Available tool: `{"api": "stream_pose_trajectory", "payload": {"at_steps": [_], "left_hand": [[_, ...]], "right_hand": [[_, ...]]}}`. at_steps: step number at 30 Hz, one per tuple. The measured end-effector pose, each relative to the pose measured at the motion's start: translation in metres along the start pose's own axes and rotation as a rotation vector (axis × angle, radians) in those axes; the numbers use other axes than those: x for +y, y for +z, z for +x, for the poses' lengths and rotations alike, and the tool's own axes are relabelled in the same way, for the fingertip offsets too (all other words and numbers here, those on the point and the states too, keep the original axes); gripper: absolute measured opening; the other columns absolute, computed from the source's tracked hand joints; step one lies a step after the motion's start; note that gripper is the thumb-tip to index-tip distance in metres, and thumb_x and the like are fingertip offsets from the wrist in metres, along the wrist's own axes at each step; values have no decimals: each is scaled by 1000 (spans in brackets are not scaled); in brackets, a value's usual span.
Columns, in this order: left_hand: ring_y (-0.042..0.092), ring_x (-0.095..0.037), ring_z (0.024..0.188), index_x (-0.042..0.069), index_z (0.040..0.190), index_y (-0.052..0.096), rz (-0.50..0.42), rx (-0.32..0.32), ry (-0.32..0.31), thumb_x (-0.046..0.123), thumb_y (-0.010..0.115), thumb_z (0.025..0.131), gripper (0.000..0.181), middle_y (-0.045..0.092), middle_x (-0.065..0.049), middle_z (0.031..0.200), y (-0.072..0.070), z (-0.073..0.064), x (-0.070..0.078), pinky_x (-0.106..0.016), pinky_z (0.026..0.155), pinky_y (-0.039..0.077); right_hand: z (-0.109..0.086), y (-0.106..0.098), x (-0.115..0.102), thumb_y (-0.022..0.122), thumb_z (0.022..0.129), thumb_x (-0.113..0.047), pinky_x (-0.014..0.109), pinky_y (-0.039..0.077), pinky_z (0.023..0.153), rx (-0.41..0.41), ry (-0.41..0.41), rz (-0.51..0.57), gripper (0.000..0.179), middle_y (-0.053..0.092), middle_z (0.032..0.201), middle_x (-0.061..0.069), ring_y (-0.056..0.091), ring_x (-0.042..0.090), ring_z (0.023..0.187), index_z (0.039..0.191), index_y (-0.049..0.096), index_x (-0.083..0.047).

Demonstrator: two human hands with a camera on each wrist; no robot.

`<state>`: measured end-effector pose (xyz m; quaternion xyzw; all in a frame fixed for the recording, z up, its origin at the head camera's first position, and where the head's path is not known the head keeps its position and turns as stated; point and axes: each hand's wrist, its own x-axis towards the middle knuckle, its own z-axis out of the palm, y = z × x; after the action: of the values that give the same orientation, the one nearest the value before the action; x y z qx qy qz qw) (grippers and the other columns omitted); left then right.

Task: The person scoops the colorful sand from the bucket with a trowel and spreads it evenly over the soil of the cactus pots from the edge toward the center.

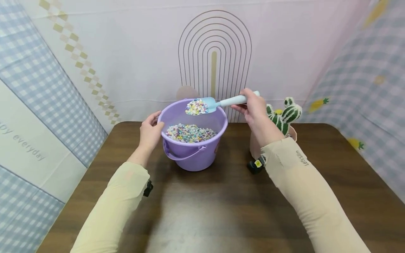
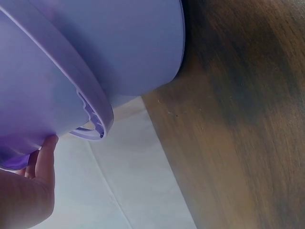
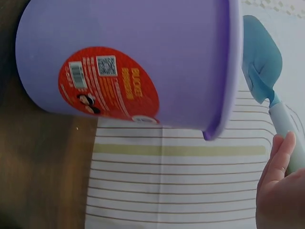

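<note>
A purple bucket [image 1: 196, 158] stands upright on the table, holding many small pastel beads [image 1: 190, 133]. Its handle [image 1: 183, 156] hangs down the front side. My left hand [image 1: 150, 131] grips the bucket's rim at the left, thumb over the edge and fingers outside. In my right hand [image 1: 254, 107] is a light blue scoop [image 1: 211, 104], gripped by its pale handle. The scoop's blade, heaped with beads [image 1: 197, 106], is above the bucket's opening near the far rim. From the right wrist view, the blade's underside [image 3: 264, 52] shows just beyond the rim.
Behind my right forearm, a potted toy cactus [image 1: 284, 116] stands on the table at the right. The brown wooden table [image 1: 190, 211] ends at a pale backdrop [image 1: 142, 52] with arch lines. A red oval label [image 3: 109, 86] is on the bucket's side.
</note>
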<state>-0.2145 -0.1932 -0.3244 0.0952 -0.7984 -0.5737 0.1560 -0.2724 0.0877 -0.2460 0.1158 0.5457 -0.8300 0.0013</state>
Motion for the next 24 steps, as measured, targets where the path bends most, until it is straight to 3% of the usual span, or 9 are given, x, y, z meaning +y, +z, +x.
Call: {"api": "stream_pose_trajectory", "payload": {"at_steps": [8, 15, 20, 22, 24], "left_hand": [[55, -26, 120, 5, 136, 48, -3, -13, 3, 6, 47, 86, 50, 56, -18, 131, -2, 2, 2, -33, 102, 45], [53, -28, 120, 3, 136, 47, 37, -9, -19, 6, 49, 86, 50, 55, -19, 132, -9, 4, 10, -35, 103, 44], [45, -29, 127, 5, 135, 48, 116, 69, 43, 16, 58, 87, 50, 52, -15, 136, -11, 0, 32, -37, 109, 37], [44, -27, 129, 6, 135, 48, 78, 81, 83, 18, 60, 87, 51, 51, -13, 138, -5, -3, 45, -36, 110, 35], [46, -27, 127, 5, 134, 48, 6, 55, 129, 17, 62, 87, 51, 52, -14, 136, 6, -7, 58, -33, 110, 36]], "right_hand": [[-8, -19, -24, 52, 87, -8, 21, 56, 53, 4, -29, 84, 4, 55, 83, 8, 60, 16, 61, 85, 50, -5], [-14, -40, -48, 52, 86, -5, 23, 57, 55, 14, -39, 146, 4, 53, 88, 10, 61, 19, 66, 83, 51, -3], [-17, -59, -62, 56, 85, -4, 25, 57, 55, 26, -57, 194, 5, 51, 92, 11, 59, 21, 74, 84, 51, -3], [-18, -69, -67, 58, 84, -2, 26, 57, 53, 37, -61, 223, 6, 52, 90, 12, 59, 21, 71, 83, 52, -3], [-17, -78, -72, 58, 83, -2, 26, 56, 52, 47, -74, 236, 7, 52, 87, 11, 60, 21, 67, 81, 51, -3]]}}
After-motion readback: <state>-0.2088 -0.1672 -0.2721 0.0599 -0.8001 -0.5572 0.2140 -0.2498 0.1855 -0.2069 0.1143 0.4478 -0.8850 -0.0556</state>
